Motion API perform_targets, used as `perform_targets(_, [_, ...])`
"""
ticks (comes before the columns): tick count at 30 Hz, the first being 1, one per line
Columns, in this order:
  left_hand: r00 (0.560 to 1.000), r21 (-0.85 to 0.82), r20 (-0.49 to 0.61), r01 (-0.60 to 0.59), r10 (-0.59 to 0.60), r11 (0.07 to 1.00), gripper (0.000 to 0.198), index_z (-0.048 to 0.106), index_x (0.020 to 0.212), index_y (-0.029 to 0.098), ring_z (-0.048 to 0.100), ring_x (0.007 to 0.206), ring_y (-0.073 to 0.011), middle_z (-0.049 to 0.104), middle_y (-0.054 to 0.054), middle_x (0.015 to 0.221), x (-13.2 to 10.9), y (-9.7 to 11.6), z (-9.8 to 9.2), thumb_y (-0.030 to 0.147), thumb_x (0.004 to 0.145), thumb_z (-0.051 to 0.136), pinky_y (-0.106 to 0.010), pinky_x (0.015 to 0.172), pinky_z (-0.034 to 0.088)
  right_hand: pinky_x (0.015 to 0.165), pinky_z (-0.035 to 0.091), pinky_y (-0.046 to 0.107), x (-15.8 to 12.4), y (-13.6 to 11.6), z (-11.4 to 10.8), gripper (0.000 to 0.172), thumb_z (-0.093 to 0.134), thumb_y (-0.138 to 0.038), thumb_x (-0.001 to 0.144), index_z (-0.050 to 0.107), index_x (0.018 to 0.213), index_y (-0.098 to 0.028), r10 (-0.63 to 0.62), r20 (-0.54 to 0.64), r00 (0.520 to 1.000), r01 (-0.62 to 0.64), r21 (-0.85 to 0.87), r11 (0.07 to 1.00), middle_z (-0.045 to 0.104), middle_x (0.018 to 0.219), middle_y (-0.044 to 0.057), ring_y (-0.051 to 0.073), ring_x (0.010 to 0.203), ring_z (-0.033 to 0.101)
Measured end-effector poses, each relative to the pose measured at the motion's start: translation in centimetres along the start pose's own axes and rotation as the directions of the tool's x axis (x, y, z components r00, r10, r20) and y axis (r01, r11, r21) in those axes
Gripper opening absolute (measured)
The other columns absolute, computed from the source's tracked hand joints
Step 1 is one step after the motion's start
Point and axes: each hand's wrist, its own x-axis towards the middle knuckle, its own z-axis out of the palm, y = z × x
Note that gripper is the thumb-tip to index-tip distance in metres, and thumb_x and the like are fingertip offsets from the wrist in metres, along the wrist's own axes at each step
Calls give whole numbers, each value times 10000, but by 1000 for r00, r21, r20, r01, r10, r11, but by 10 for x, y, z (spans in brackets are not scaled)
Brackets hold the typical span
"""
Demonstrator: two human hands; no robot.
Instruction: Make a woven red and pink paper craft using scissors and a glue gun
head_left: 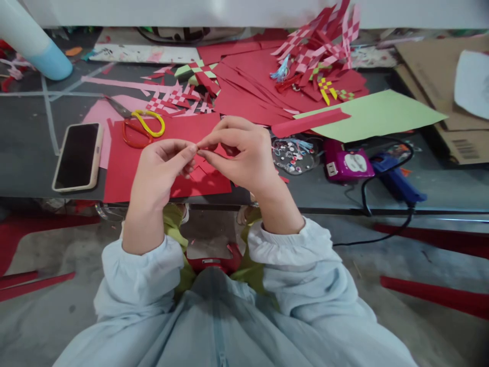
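My left hand (pixel 162 165) and my right hand (pixel 240 150) meet fingertip to fingertip above a red paper sheet (pixel 126 173). Both are closed in a pinch. Whatever sits between the fingertips is too small and too hidden to name. Scissors (pixel 147 125) with one yellow and one red handle lie just beyond my left hand. To the right of my right hand is a clear tray (pixel 296 155) holding small beads and a light blue tassel. Woven pink-and-red paper pieces (pixel 175 99) lie behind the scissors.
A phone (pixel 78 155) lies at left. At right are a purple box (pixel 347 163), a blue glue gun (pixel 399 178) with a black cord, a green sheet (pixel 374 117) and cardboard (pixel 431 86). A white-and-blue cylinder (pixel 49 56) leans in at top left. Red paper (pixel 248 92) covers the back.
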Motion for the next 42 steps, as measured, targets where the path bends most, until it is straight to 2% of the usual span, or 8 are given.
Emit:
perform_targets(6, [998, 76, -50, -39, 43, 996, 161, 734, 815, 170, 565, 516, -81, 639, 4, 624, -3, 1, 3, 323, 794, 691, -197, 511, 486, 662, 475, 299, -2, 1, -3, 89, 631, -196, 845, 719, 861, -198, 68, -48, 997, -68, 7, 998, 645, 825, 34, 125, 717, 556])
perform_targets(10, [969, 335, -169, -115, 180, 935, 246, 743, 948, 188, 625, 620, -115, 685, -15, 718, -7, -4, -9, 372, 863, 604, -240, 620, 523, 632, 460, 295, -1, 3, -8, 74, 658, -178, 820, 724, 841, -204, 109, -77, 991, -109, 0, 994, 643, 806, 23, 107, 653, 510])
perform_targets(12, [932, 562, -208, -135, 297, 816, 243, 740, 980, 205, 654, 710, -142, 712, -26, 799, -12, -10, -16, 344, 885, 565, -280, 731, 534, 617, 445, 293, -1, 6, -10, 78, 666, -162, 806, 728, 827, -203, 139, -78, 987, -140, -11, 990, 642, 793, 18, 100, 626, 485])
perform_targets(15, [933, 825, -75, -140, 352, 547, 256, 729, 1043, 205, 663, 912, -222, 728, -73, 1000, -21, -21, -19, 296, 886, 548, -371, 897, 506, 622, 432, 299, 0, 11, -10, 68, 683, -152, 781, 734, 800, -193, 185, -36, 982, -186, -33, 982, 642, 762, 18, 105, 628, 485])
perform_targets(20, [929, 907, 205, -299, 308, 298, 370, 637, 1237, 164, 530, 1218, -324, 633, -138, 1287, -36, -35, -10, 306, 927, 492, -477, 1038, 425, 635, 423, 303, 0, 15, -5, 58, 692, -163, 751, 743, 767, -185, 254, 58, 965, -247, -105, 963, 660, 716, 19, 124, 641, 507])
perform_targets(31, [921, 911, 233, -319, 312, 262, 442, 579, 1300, 75, 543, 1218, -367, 590, -215, 1341, -76, -52, 10, 299, 926, 504, -540, 1023, 429, 644, 445, 285, 2, 11, 19, 47, 701, -177, 730, 738, 757, -167, 345, 253, 904, -313, -158, 937, 706, 744, 32, 125, 643, 575])
perform_targets(38, [926, 881, 104, -255, 363, 399, 422, 586, 1297, 146, 568, 1182, -339, 628, -174, 1292, -77, -50, 1, 250, 889, 546, -504, 1005, 464, 632, 480, 307, 10, 14, 15, 20, 706, -175, 739, 711, 758, -175, 424, 138, 895, -405, -144, 903, 699, 724, 29, 135, 630, 591])
perform_targets(42, [938, 874, 143, -270, 316, 405, 514, 509, 1391, 182, 460, 1334, -383, 542, -158, 1430, -73, -50, -3, 254, 884, 564, -577, 1082, 370, 619, 501, 320, 14, 15, 13, 50, 717, -143, 738, 695, 740, -187, 474, 86, 877, -471, -47, 881, 680, 683, 29, 139, 603, 591])
